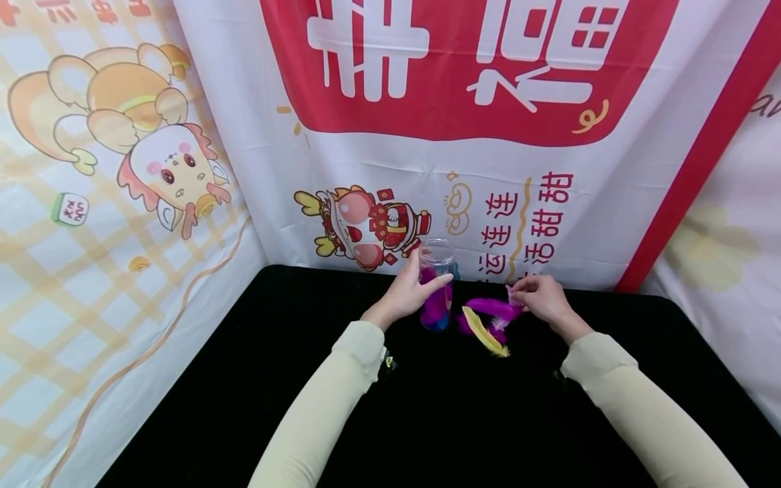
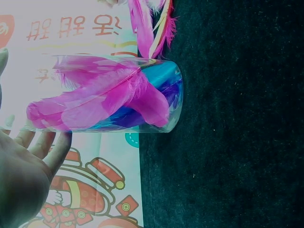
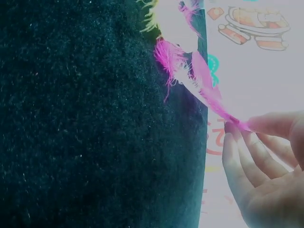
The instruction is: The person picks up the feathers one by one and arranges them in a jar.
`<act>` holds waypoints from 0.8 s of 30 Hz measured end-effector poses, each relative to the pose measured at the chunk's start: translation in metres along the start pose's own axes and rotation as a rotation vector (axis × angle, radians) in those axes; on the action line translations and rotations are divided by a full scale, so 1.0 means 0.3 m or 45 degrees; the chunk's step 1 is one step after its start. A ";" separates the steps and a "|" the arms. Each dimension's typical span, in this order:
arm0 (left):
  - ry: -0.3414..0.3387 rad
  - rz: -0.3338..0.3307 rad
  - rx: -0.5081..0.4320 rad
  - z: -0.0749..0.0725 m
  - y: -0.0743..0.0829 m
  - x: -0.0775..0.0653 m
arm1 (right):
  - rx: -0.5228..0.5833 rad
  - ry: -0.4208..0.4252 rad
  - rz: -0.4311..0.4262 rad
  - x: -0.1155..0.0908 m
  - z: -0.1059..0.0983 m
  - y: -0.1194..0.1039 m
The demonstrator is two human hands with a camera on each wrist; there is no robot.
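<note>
My left hand (image 1: 405,290) grips a clear cylindrical jar (image 1: 436,312) near the far edge of the table, thumb across its near side. Inside it, bright pink feathers (image 2: 102,97) lie against blue ones (image 2: 164,78); its upper part is see-through and the rim looks uncovered. To the right, my right hand (image 1: 544,298) pinches the tip of a pink feather (image 3: 209,92) between thumb and fingers. Between the hands, a yellow feather (image 1: 484,331) and several purple-pink feathers (image 1: 488,307) cluster beside the jar. Their overlap hides which are separate.
Black cloth covers the table (image 1: 464,420). Right behind its far edge hangs a white and red printed banner (image 1: 378,163), close to both hands. Another printed sheet (image 1: 110,271) hangs along the left side.
</note>
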State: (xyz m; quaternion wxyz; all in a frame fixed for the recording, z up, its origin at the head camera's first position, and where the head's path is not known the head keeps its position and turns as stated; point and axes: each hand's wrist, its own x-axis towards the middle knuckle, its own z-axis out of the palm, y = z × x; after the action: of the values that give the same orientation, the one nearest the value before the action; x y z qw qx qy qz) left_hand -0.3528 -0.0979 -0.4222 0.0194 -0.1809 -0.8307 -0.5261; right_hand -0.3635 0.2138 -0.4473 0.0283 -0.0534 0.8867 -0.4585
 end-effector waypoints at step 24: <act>0.002 0.005 -0.004 -0.001 0.002 -0.004 | -0.229 -0.115 -0.033 -0.004 -0.027 0.013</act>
State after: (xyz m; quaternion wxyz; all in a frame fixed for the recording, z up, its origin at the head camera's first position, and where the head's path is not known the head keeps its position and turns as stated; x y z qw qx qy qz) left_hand -0.3515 -0.0982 -0.4219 0.0209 -0.1823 -0.8295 -0.5276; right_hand -0.3633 0.2227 -0.4459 0.0572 -0.0879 0.9213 -0.3744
